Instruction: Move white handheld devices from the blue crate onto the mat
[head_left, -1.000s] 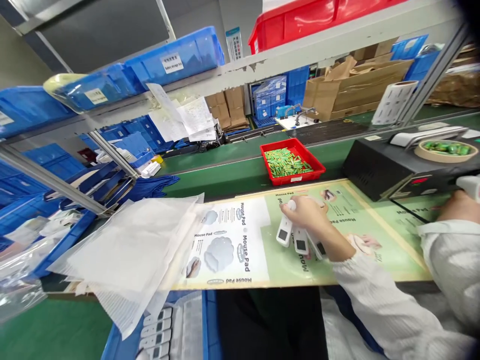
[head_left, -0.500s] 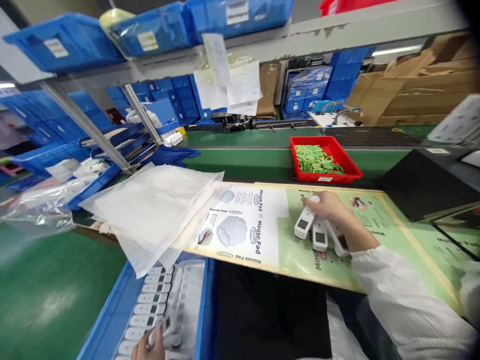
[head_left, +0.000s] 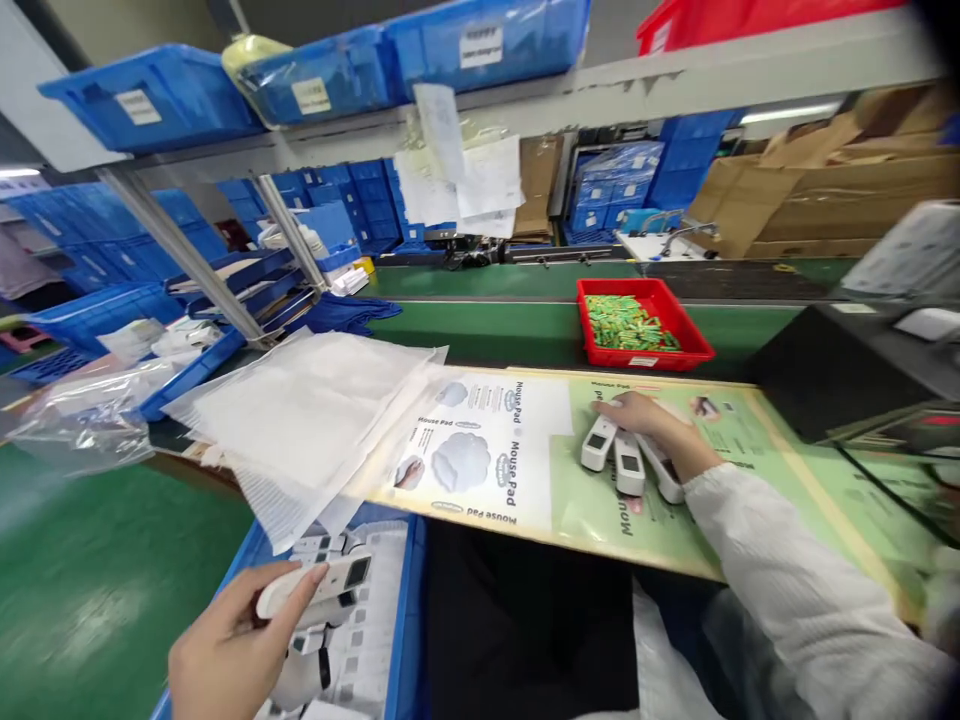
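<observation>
**One unit lifted from the bin, three held on the mat**

The left hand [head_left: 225,650] was closed on a white unit [head_left: 319,585], thumb on top and fingers beneath. It held the unit level just above the blue bin [head_left: 411,610], where more units lay in rows. Gripping it at one end left the dark screen at the other end uncovered, probably so it could be read.

The right hand [head_left: 649,420] was closed over the top ends of three units [head_left: 628,462] on the printed mat [head_left: 487,450]. They fanned out side by side with their screens up. The single grip probably kept them together and stopped them sliding.

A stack of white bags [head_left: 315,410] overlapped the mat's left end, near both hands. Beyond the mat, a red tray [head_left: 694,352] of small green parts stood on the belt [head_left: 487,335]. A black box [head_left: 817,385] sat to the right.
</observation>
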